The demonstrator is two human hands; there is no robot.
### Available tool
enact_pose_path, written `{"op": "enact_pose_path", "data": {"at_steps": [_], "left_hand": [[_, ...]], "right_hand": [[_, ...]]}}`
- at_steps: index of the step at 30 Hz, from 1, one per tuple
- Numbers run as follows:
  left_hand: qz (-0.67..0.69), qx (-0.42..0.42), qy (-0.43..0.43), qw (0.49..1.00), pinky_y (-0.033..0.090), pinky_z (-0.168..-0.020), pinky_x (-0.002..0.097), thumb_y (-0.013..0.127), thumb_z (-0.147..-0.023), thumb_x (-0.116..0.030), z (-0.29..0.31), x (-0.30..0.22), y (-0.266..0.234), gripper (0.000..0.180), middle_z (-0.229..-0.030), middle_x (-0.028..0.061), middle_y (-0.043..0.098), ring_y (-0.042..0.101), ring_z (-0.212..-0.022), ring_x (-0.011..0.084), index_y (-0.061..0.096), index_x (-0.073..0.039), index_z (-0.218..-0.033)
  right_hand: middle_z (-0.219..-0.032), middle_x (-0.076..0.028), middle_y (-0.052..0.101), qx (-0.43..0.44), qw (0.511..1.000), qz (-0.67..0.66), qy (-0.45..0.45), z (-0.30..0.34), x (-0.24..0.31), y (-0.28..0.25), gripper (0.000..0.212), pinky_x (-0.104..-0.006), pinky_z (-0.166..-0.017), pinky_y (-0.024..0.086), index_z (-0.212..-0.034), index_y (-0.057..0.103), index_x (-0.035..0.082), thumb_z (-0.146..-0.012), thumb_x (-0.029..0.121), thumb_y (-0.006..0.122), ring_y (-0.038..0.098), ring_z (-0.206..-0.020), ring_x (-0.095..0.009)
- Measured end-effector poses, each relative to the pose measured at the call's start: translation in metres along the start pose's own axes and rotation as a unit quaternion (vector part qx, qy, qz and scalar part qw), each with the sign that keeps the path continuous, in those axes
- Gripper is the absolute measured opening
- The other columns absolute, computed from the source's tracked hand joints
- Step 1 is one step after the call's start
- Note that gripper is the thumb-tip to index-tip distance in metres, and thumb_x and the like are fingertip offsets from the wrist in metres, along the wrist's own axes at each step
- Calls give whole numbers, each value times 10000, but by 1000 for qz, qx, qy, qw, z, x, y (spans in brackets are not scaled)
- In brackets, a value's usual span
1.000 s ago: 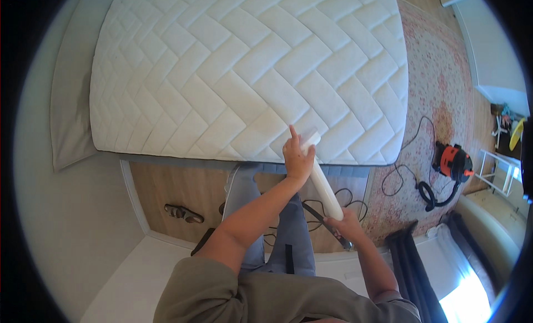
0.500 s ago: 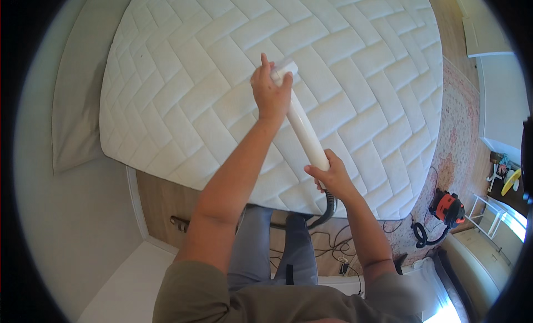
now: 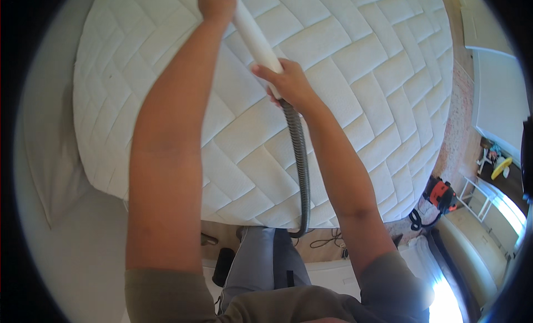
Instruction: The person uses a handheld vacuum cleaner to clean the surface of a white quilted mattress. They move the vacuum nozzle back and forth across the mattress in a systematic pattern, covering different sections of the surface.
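A white vacuum tube [image 3: 256, 41] slants over the quilted white mattress [image 3: 355, 73]. At its far end, near the top edge of the view, my left hand [image 3: 218, 5] is closed around it; part of the hand and the tube's tip are cut off. My right hand [image 3: 287, 83] grips the tube's near end, thumb along the top. From there a dark ribbed hose [image 3: 298, 156] runs down across the mattress and over its near edge by my legs.
An orange and black vacuum cleaner [image 3: 441, 193] with a black hose stands on the patterned rug at right. Cords [image 3: 327, 241] lie on the wooden floor by the mattress's near edge. A white metal rack [image 3: 476, 198] is beyond the cleaner. A wall borders the left.
Both hands have moved away from me and to the left with the tube, farther over the mattress. More of the ribbed hose now shows, drawn up onto the mattress.
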State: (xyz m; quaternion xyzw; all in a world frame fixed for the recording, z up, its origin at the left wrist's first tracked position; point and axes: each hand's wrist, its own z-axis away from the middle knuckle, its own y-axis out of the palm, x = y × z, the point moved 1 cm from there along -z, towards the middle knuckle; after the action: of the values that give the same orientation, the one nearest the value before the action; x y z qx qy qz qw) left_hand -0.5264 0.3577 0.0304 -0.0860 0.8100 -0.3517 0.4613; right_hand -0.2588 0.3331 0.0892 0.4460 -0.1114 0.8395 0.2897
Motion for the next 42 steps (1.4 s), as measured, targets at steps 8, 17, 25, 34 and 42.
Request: {"op": "enact_pose_path", "data": {"at_steps": [8,17,25,34,42], "left_hand": [[-171,115,-133,970,487,-1023,448,547,-934,-321,-53,90,58,721,-1362,289,519,573,-1225,407,325,47,-1513],[-152,55,-31,986,492,-1015,466,569,-922,-214,7,35,51,688,-1364,294,485,527,-1225,414,319,125,-1466],[-177,70,-32,981,483,-1033,462,561,-941,-206,8,32,47,676,-1360,269,486,482,-1271,407,308,135,-1467],[-197,94,-34,975,487,-1031,456,542,-949,-215,13,28,43,676,-1356,269,487,488,-1279,409,292,130,-1475],[-203,114,-38,972,488,-1029,452,542,-952,-208,30,24,36,675,-1358,270,481,489,-1276,416,286,134,-1475]], "right_hand": [[-577,-103,587,-7,995,79,59,-75,-9,16,592,-340,-420,491,-832,641,-76,-848,502,767,578,-437,-195],[-572,-77,573,-17,994,0,106,-73,-42,37,536,-340,-395,437,-882,638,-70,-879,455,742,547,-413,-183],[-601,-83,585,-11,993,-5,120,-73,-44,46,502,-340,-395,441,-885,609,-55,-897,432,731,545,-422,-178],[-609,-90,592,-26,993,-5,112,-63,-47,49,500,-333,-396,462,-854,601,-56,-893,423,739,579,-443,-186],[-602,-82,586,-22,993,-10,112,-44,-56,53,484,-334,-389,467,-874,609,-56,-890,410,739,576,-435,-187]]}}
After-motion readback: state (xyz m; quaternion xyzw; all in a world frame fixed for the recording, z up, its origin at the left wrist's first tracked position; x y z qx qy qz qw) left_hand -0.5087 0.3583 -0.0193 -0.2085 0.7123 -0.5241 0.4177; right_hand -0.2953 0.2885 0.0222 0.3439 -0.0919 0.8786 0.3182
